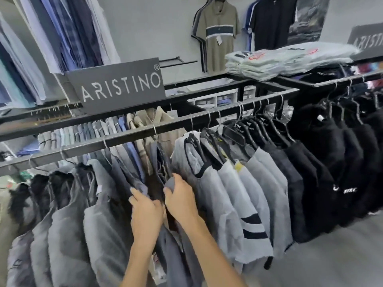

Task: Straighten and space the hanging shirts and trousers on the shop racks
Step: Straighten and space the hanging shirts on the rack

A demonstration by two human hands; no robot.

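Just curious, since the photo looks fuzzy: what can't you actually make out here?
All head view.
Fingertips of the left hand: buried among the dark garments, so its grip is unclear.
Which garment the grey fold pinched by the right hand belongs to: hidden by crowded cloth.
Price tag on the olive polo: too small to read.
Sign at the right: cut off by the frame edge.

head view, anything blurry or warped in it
Head view: the wide lens slants the rack rail; head view: the grey shirts look smeared, the ARISTINO sign reads clearly; head view: the sign at the right edge is blurred; head view: even light, no glare.
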